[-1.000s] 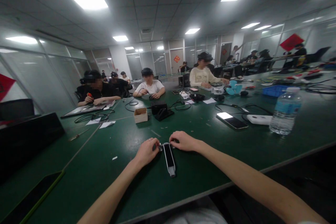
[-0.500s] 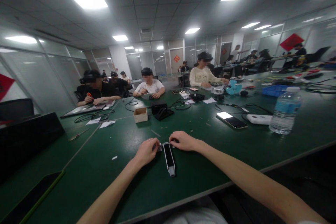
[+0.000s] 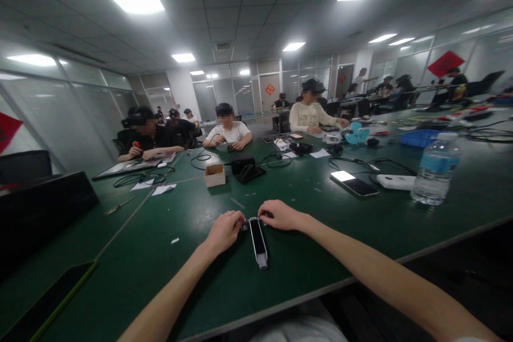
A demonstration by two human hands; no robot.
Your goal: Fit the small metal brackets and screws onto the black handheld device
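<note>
A narrow white-edged device with a black face (image 3: 258,240) lies on the green table (image 3: 312,256), its grey tip toward me. My left hand (image 3: 225,230) is at the left of its far end, with fingers closed on a small clear piece, only partly visible. On the other side, my right hand (image 3: 280,215) has its fingers curled together by the device's far right corner. A small, shiny bit shows under those fingertips, too small to name.
Beyond my hands are a small open box (image 3: 215,176) and a black stand (image 3: 250,172). To the right lie a phone (image 3: 354,184), a white case (image 3: 396,182) and a water bottle (image 3: 436,171). Several people sit across the table.
</note>
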